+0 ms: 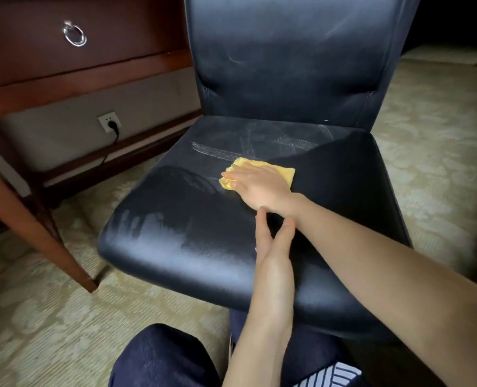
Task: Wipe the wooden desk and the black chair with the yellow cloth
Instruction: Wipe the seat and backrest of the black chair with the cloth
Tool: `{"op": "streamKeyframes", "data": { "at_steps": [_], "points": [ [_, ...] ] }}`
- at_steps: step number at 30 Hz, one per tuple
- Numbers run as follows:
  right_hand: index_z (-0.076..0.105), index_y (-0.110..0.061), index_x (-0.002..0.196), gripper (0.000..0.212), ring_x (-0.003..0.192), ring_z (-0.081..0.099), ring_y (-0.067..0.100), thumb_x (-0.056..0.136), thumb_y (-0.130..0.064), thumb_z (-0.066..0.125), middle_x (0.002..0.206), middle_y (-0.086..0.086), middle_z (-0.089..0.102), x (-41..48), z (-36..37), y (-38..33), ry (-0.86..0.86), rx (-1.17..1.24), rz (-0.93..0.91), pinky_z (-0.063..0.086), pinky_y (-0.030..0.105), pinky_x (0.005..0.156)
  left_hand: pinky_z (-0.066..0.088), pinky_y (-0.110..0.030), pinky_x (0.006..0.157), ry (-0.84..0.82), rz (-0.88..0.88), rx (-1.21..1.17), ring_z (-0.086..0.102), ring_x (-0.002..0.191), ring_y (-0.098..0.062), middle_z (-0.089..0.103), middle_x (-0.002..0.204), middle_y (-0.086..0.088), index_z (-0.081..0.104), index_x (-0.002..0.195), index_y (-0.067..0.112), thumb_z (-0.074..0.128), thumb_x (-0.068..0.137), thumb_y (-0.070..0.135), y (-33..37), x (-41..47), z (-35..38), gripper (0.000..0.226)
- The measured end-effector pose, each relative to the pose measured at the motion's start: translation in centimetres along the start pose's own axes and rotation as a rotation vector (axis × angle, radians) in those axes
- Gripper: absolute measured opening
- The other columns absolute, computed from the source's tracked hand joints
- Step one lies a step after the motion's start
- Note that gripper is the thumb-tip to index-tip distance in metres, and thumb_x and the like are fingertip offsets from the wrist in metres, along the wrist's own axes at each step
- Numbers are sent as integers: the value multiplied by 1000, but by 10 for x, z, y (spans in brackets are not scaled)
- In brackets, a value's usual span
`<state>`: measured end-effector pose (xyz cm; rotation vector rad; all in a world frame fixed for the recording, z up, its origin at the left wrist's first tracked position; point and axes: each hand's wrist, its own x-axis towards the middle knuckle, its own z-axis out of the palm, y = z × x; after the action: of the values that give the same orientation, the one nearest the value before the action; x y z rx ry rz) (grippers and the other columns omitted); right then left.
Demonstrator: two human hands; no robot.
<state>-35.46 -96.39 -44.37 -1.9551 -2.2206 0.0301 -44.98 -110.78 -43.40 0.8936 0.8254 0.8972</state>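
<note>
Our right hand [255, 185] lies flat, palm down, on the yellow cloth [283, 170], pressing it against the seat of the black chair [287, 65], fingers spread over the fabric rather than clenched around it. Our left hand [273, 247] hovers open just beside the right wrist, fingers straight and holding nothing.

The chair fills the middle of the view, its tall backrest upright and its seat cushion carrying pale smeared streaks behind the cloth and a dull hazy patch near the front left edge. The cloth sits folded at about the centre of the seat, mostly hidden under the hand, with 1 corner showing to the right.

To the left stands the wooden desk [36, 79], with a drawer bearing 1 metal ring pull [74, 33] and a slanted leg reaching down to the patterned carpet [50, 317]. Under the desk, a wall socket [109, 121] holds a black plug.
</note>
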Motion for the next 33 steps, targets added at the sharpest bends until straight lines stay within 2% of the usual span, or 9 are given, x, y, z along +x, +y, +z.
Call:
{"op": "streamKeyframes", "data": {
  "at_steps": [3, 6, 8, 10, 13, 16, 21, 27, 33],
  "points": [
    [30, -31, 147, 43, 144, 16, 11, 104, -30, 25, 155, -8, 25, -6, 0, -12, -56, -26, -104, 17, 32, 114, 41, -18, 94, 193, 140, 28, 55, 111, 3, 63, 117, 13, 59, 118, 32, 54, 94, 20, 13, -2, -16, 27],
    [28, -33, 147, 43, 145, 11, 10, 104, -31, 23, 156, -10, 21, -20, 0, -15, -67, -2, -159, 11, 29, 114, 40, -11, 87, 406, 382, 266, 58, 96, 8, 66, 107, 8, 63, 104, 23, 52, 94, 3, 31, 6, -43, 25],
    [29, -37, 146, 42, 145, 9, 8, 104, -32, 25, 156, -12, 22, -32, -1, -16, -63, 42, -178, 8, 28, 113, 36, -6, 86, 527, 446, 489, 56, 102, 4, 62, 115, 4, 62, 110, 20, 52, 94, 7, 40, 20, -67, 23],
    [30, -40, 145, 42, 145, 9, 7, 104, -32, 26, 155, -13, 22, -48, 0, -17, -71, 77, -197, 6, 28, 115, 30, -18, 103, 587, 419, 796, 47, 124, -9, 53, 134, 1, 57, 127, 18, 50, 96, 16, 46, 37, -91, 31],
    [36, -43, 141, 44, 144, 18, 7, 100, -39, 20, 152, -14, 31, -84, 5, -19, -9, 104, -182, 9, 30, 116, 4, -44, 117, 546, 294, 1230, 15, 146, -16, 26, 156, 0, 40, 143, 19, 40, 100, 33, 46, 54, -115, 46],
    [48, -41, 135, 47, 137, 36, 8, 93, -37, 27, 141, -13, 48, -126, 12, -23, 137, 53, -113, 18, 30, 111, -5, -48, 116, 515, 257, 1458, 6, 147, -14, 18, 159, 3, 32, 148, 21, 31, 100, 42, 40, 56, -126, 52],
    [51, -33, 134, 47, 131, 45, 12, 90, -27, 38, 137, -9, 53, -180, 17, -6, 286, -68, 7, 25, 31, 110, -7, -49, 115, 518, 282, 1647, 11, 146, -11, 19, 158, 6, 30, 149, 28, 24, 99, 46, 36, 46, -128, 53],
    [49, -29, 137, 46, 130, 45, 12, 95, -32, 30, 136, -2, 54, -204, 8, 52, 367, -20, 329, 36, 39, 106, -3, -50, 113, 481, 298, 1779, 22, 144, -16, 28, 156, 3, 33, 148, 27, 22, 99, 49, 32, 32, -120, 55],
    [53, -30, 133, 50, 129, 47, 20, 93, -38, 25, 135, -3, 56, -160, -13, 114, 349, 65, 475, 38, 43, 103, 18, -55, 105, 451, 449, 1855, 61, 108, -39, 63, 123, -18, 64, 122, 7, 27, 90, 47, 16, 21, -113, 64]
  ]
}}
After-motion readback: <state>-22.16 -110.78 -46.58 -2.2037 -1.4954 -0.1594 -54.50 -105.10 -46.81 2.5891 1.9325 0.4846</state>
